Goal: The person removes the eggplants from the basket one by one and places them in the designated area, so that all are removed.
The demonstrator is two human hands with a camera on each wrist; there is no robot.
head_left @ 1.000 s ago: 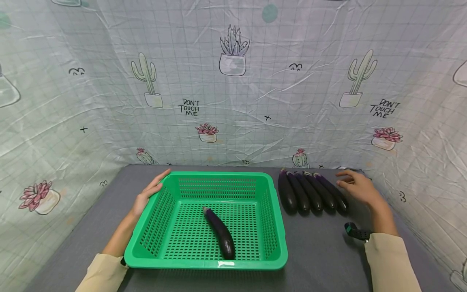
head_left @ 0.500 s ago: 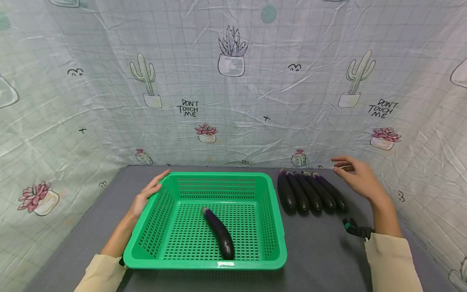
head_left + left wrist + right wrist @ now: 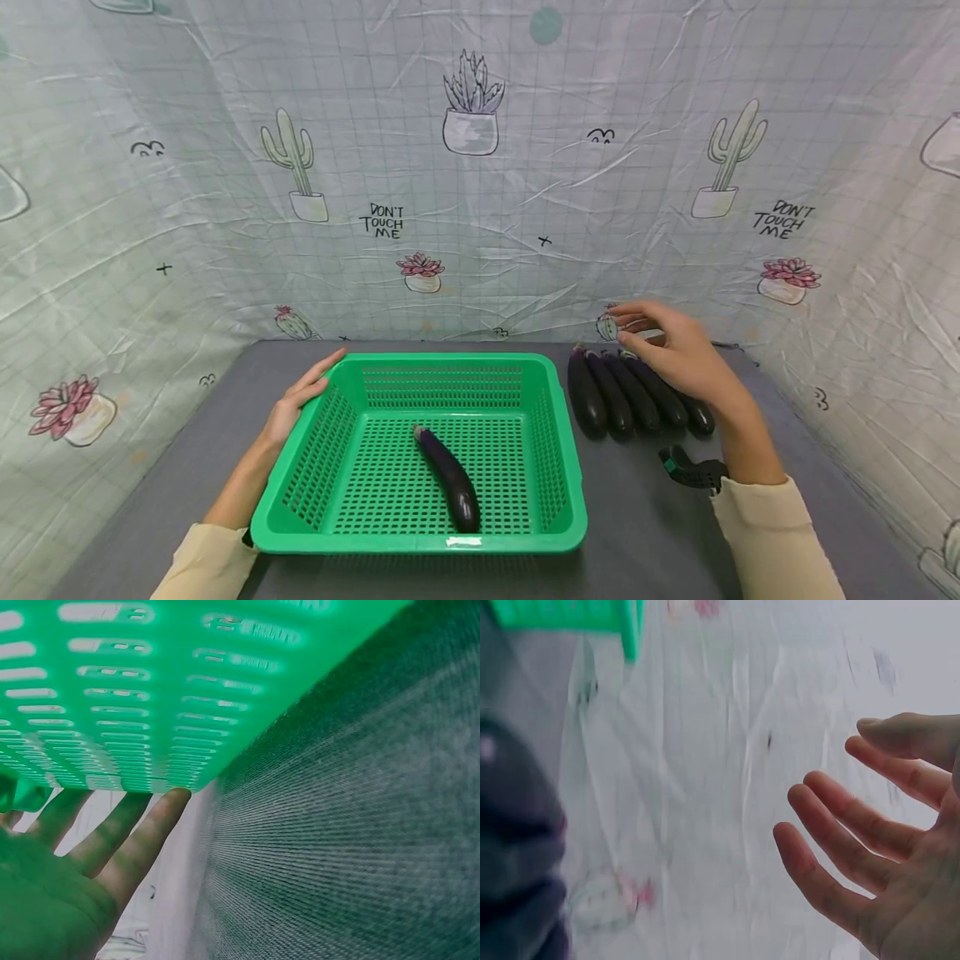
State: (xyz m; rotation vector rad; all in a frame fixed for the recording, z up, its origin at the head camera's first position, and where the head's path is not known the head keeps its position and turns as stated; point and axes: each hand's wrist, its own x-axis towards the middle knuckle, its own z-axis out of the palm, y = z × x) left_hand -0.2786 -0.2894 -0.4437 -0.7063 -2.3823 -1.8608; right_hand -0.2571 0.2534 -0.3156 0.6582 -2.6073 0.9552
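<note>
A green plastic basket [image 3: 420, 543] with slotted walls stands on the table, and one dark purple eggplant [image 3: 452, 483] lies inside it. My left hand [image 3: 288, 408] rests against the basket's left side. In the left wrist view its extended fingers [image 3: 142, 844] touch the slotted outer wall. Right of the basket, several eggplants [image 3: 615, 396] lie side by side in a row. My right hand [image 3: 678, 350] hovers over the right part of that row, holding nothing. The right wrist view shows its fingers [image 3: 840, 832] spread and slightly bent, apart from the blurred eggplants [image 3: 517, 840].
The grey table [image 3: 630, 517] ends at a wrinkled cloth backdrop [image 3: 495, 208] printed with potted plants, which also rises at both sides. A dark strap-like device [image 3: 693, 471] is worn at the right wrist.
My right hand first rose from beside the eggplants' right end, then moved left over the row. The left hand, basket and eggplants stay put; the head view has shifted slightly.
</note>
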